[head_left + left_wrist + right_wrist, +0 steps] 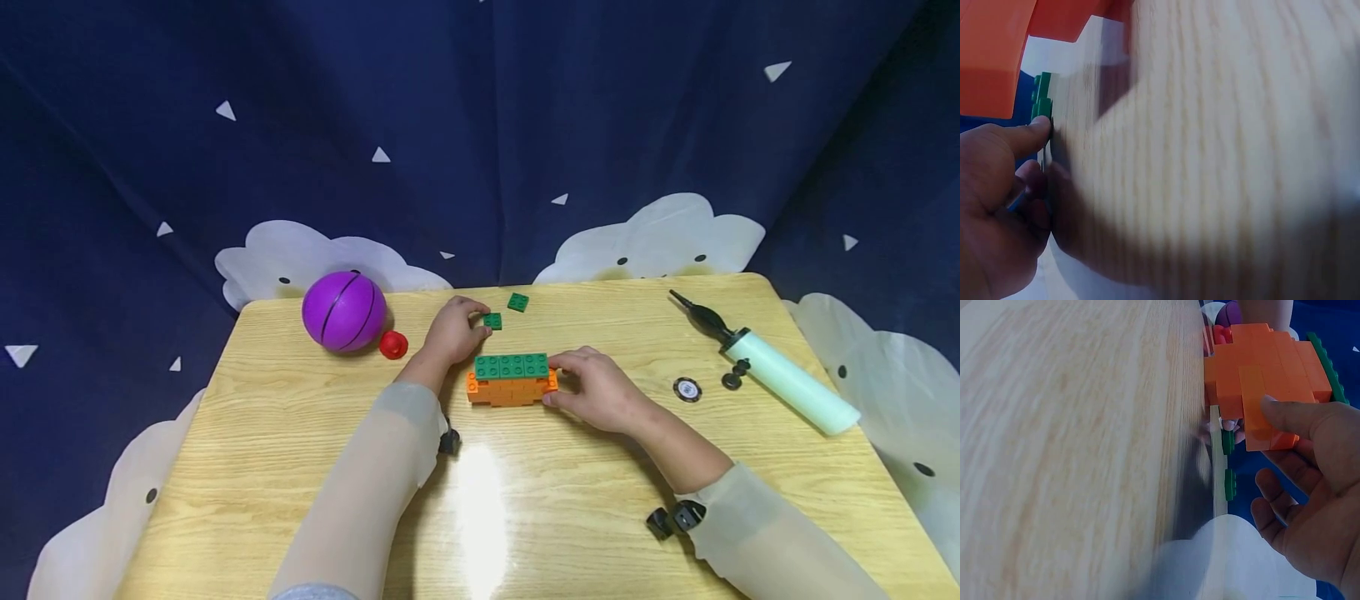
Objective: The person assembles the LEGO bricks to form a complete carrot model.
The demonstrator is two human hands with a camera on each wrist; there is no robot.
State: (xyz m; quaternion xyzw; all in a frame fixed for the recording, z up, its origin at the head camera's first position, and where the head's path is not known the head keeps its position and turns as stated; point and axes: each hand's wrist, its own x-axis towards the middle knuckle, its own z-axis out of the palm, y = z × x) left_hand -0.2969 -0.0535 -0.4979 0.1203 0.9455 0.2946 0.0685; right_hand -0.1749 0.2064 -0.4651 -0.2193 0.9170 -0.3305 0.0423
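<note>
An orange brick build (510, 392) with green bricks (512, 367) along its top stands at mid-table. My right hand (597, 390) grips its right end, with the thumb on the near face. In the right wrist view, that thumb (1291, 412) presses the stepped orange side. Farther back, my left hand (454, 331) pinches a small green brick (492, 321) lying on the table. The left wrist view has the thumb (1032, 132) against the green brick (1042, 107); its fingertips are partly hidden. Another small green brick (518, 302) lies just behind, touched by neither hand.
A purple ball (343, 312) and a small red hat-shaped piece (393, 344) sit at the back left. On the right lie a pale green hand pump (795, 382), a black-and-white chip (687, 389) and a small black piece (733, 379). A dark curtain (480, 150) hangs behind the table.
</note>
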